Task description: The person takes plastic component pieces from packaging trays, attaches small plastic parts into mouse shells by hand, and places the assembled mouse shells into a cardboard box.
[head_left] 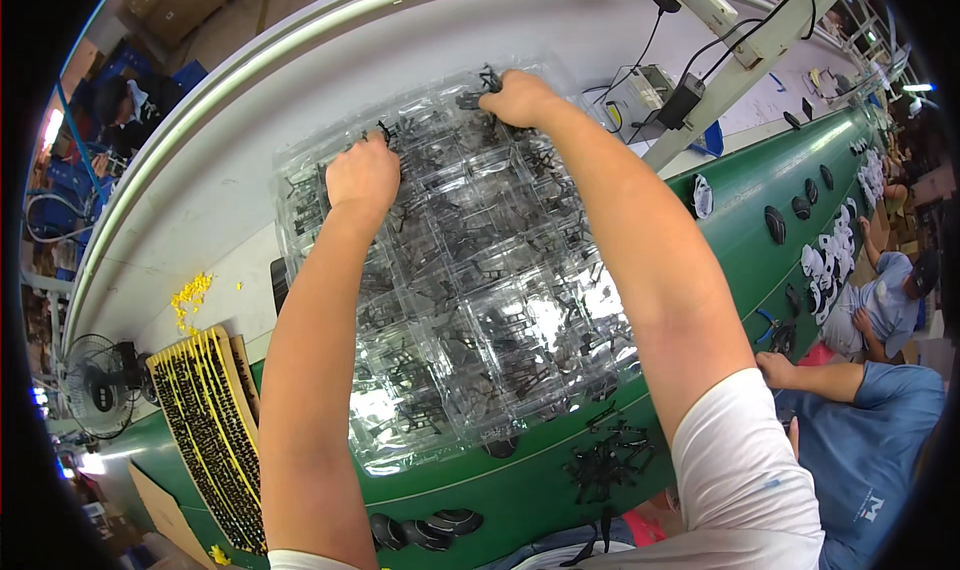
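Observation:
A large clear plastic tray [400, 462] with many compartments lies before me, its pockets loaded with thin black plastic frame parts [490, 265]. My left hand [362, 177] is closed over the tray's far left side, and a small black part [387, 131] pokes out beyond its fingertips. Farther right, at the far edge, my right hand [518, 100] pinches black plastic parts [478, 100] between thumb and fingers. The left fingertips are partly hidden by the back of the hand.
A green conveyor belt [745, 185] runs along the near and right side, carrying black pieces [600, 465]. Black-and-yellow strips [205, 425] and a fan [97, 385] stand left. A co-worker in a blue shirt [870, 450] sits close right. A metal post [740, 60] rises at the far right.

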Action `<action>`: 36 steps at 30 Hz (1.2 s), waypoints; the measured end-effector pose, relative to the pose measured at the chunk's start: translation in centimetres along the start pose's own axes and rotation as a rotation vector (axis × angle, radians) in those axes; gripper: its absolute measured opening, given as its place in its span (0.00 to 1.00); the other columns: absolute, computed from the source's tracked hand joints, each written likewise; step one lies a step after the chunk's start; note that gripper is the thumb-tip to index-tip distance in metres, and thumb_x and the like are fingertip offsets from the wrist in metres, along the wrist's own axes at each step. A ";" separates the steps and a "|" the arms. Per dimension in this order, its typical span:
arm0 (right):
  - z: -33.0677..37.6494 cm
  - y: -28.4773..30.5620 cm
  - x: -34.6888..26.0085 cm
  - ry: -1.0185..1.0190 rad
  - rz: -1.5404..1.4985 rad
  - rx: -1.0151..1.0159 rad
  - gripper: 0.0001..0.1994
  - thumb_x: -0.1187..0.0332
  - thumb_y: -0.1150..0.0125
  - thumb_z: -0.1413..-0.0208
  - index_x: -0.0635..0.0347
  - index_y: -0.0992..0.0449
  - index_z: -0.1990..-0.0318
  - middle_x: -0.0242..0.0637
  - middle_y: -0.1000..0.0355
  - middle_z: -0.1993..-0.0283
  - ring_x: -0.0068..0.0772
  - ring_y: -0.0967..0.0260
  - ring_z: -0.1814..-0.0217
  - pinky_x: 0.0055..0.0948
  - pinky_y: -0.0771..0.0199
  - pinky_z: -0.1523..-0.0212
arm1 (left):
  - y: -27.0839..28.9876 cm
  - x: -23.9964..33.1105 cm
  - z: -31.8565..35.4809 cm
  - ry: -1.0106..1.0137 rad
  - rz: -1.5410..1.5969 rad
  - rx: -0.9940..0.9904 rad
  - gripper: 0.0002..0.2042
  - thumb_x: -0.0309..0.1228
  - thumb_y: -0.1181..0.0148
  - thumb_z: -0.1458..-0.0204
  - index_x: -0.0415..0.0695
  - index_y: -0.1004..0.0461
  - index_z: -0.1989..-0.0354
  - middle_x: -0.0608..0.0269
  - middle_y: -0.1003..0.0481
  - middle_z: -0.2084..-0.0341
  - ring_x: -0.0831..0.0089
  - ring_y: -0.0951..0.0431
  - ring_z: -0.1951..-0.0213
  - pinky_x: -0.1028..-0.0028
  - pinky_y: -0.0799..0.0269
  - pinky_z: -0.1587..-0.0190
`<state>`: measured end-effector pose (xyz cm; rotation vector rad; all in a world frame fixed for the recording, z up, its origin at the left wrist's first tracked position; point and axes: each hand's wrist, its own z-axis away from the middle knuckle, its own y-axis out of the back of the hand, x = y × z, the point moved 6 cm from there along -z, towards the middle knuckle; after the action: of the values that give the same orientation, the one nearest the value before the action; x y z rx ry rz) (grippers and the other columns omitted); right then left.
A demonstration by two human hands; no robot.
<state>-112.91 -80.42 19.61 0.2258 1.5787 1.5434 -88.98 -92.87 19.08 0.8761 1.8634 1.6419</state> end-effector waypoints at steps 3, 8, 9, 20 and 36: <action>-0.6 -0.3 3.4 0.010 -0.299 -0.087 0.20 0.57 0.32 0.42 0.68 0.18 0.54 0.51 0.20 0.56 0.43 0.22 0.58 0.40 0.22 0.55 | -1.0 1.6 0.2 -0.009 0.014 -0.036 0.15 0.36 0.47 0.37 0.40 0.22 0.51 0.41 0.16 0.60 0.41 0.14 0.57 0.47 0.18 0.53; 2.2 1.0 3.1 -0.002 -0.922 -0.223 0.09 0.63 0.34 0.38 0.59 0.23 0.62 0.28 0.29 0.67 0.17 0.40 0.74 0.26 0.41 0.78 | -0.2 0.4 1.1 0.007 -0.019 -0.029 0.13 0.34 0.47 0.38 0.39 0.22 0.54 0.43 0.15 0.60 0.42 0.14 0.57 0.49 0.18 0.52; 2.8 1.4 3.7 0.008 -1.006 -0.263 0.07 0.64 0.35 0.37 0.58 0.23 0.60 0.26 0.27 0.63 0.15 0.41 0.74 0.20 0.43 0.78 | -0.3 0.6 1.3 0.000 -0.016 -0.028 0.13 0.34 0.47 0.38 0.39 0.22 0.54 0.43 0.15 0.60 0.42 0.14 0.57 0.49 0.18 0.52; 29.4 6.7 9.7 0.135 -0.961 -0.269 0.19 0.66 0.30 0.41 0.59 0.22 0.43 0.27 0.22 0.56 0.13 0.32 0.66 0.19 0.31 0.69 | 12.2 2.7 11.6 -0.219 0.602 0.343 0.11 0.32 0.41 0.34 0.39 0.22 0.50 0.48 0.21 0.70 0.57 0.21 0.69 0.64 0.25 0.62; 62.8 -16.6 22.6 -0.259 -0.190 -0.234 0.16 0.65 0.33 0.37 0.61 0.22 0.45 0.41 0.21 0.45 0.44 0.19 0.54 0.41 0.20 0.53 | -6.6 21.0 62.3 -0.407 0.957 -0.466 0.06 0.30 0.38 0.42 0.43 0.21 0.59 0.58 0.22 0.69 0.57 0.20 0.65 0.59 0.23 0.61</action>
<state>-76.24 -23.94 5.65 0.1349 1.1732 1.4701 -58.24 -36.30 4.46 1.8538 0.7202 2.0529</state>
